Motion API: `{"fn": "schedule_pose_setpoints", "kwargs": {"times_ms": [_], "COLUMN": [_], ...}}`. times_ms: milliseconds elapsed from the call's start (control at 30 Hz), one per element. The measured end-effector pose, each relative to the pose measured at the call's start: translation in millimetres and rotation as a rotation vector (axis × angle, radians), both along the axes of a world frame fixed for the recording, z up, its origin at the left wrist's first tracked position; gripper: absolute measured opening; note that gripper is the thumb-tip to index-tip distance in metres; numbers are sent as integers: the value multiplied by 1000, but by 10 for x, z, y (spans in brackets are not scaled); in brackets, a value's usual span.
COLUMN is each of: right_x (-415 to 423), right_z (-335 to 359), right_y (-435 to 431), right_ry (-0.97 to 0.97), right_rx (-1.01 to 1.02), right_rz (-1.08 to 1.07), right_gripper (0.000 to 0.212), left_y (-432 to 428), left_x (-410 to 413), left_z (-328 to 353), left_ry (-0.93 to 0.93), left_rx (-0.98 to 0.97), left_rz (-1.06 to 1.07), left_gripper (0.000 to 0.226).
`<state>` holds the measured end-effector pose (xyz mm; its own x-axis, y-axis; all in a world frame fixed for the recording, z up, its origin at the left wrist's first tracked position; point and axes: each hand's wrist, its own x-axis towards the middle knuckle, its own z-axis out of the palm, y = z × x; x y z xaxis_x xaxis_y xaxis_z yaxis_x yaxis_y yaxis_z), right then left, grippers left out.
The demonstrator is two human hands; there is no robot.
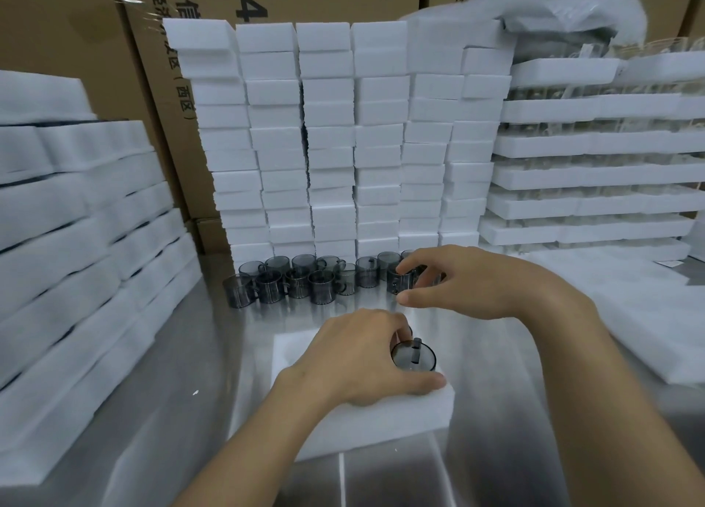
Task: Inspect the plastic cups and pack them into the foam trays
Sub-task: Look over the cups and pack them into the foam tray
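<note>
A white foam tray (381,419) lies on the steel table in front of me. My left hand (358,358) rests on it, fingers curled round a smoky grey plastic cup (414,358) that sits in the tray with its handle up. Farther back, several grey cups (297,281) stand in two rows along the foot of the foam stacks. My right hand (450,281) reaches over the right end of those rows, its fingertips curled on the rim of one cup (400,282); the thumb points left, free of the cup.
Tall stacks of white foam blocks (332,136) wall off the back. Packed foam trays are piled at the left (76,220) and at the right (591,174). A loose foam sheet (648,316) lies on the right. Cardboard boxes (95,48) stand behind.
</note>
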<state>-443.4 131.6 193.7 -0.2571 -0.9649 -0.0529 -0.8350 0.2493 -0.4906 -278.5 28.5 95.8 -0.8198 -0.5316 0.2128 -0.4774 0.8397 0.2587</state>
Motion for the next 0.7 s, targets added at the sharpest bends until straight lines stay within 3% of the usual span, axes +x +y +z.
{"fn": "schedule_pose_setpoints", "kwargs": {"times_ms": [133, 367, 467, 567, 700], "right_x": [-65, -398, -572, -652, -707], "right_z": [-18, -377, -838, -1390, -1810], "right_y": [3, -233, -497, -668, -775], "right_ry": [-18, 25, -14, -36, -46], "right_rx": [-5, 21, -65, -171, -342], "right_rz": [-4, -111, -236, -380, -425], "right_gripper": [51, 22, 17, 29, 25], "left_y": [8, 94, 135, 188, 164], "left_x": [-2, 13, 18, -3, -1], "left_z": [15, 63, 97, 68, 65], "left_ry": [-11, -71, -84, -97, -75], "left_rx": [14, -77, -143, -155, -87], "left_rz": [-22, -61, -68, -68, -66], "left_gripper": [63, 66, 62, 58, 56]}}
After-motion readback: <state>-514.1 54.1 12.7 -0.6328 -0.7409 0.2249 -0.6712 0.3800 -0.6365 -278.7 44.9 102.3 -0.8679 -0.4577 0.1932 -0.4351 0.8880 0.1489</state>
